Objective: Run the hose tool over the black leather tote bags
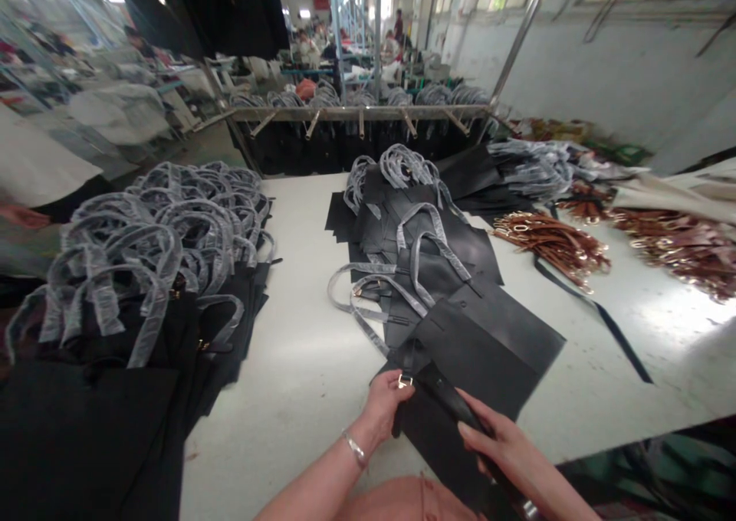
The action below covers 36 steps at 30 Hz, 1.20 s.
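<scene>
My left hand, with a silver bracelet at its wrist, pinches a small gold buckle on a short black strap. The buckle lies over a black leather bag panel at the table's near edge. To the right, my right hand is wrapped round a long black strap-like piece, which slants down toward a shiny metal bit at the bottom of the view. Just beyond both hands lie overlapping black bag panels with plastic-wrapped handles.
A large pile of black panels with wrapped handles covers the table's left side. Brown straps with gold hardware lie at right, near a loose black strap. A metal rack stands behind the pale table. Another person's hand shows at far left.
</scene>
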Each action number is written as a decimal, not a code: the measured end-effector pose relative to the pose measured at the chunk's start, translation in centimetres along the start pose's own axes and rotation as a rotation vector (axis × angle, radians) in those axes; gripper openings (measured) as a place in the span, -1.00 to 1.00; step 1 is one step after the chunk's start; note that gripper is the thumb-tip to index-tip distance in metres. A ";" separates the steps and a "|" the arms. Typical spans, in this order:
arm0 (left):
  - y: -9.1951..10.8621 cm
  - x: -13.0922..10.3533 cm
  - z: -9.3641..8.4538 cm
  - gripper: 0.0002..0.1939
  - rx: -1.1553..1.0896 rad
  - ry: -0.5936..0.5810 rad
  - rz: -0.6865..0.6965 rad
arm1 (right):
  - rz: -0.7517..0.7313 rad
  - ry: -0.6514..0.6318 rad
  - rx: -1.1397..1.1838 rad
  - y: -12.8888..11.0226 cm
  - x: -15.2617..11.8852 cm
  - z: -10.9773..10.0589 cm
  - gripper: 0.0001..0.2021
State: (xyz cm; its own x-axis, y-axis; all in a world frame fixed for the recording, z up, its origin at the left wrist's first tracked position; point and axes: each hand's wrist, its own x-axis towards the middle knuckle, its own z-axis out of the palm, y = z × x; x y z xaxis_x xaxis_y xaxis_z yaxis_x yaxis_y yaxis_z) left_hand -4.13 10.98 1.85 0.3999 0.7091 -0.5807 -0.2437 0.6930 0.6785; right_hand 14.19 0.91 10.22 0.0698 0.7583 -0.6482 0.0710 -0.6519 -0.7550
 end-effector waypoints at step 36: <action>-4.0 7.2 -0.7 -0.49 1.912 0.001 1.049 | 0.095 0.728 0.450 6.5 4.2 -14.6 -0.69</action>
State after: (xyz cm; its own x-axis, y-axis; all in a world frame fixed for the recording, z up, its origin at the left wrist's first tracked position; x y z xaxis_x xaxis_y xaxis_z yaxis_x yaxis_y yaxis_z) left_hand -0.92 13.44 -5.39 0.7440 0.6386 0.1968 0.6174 -0.7696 0.1632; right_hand 29.45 -0.24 4.01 0.6870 0.4075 -0.6016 -0.3578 -0.5308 -0.7682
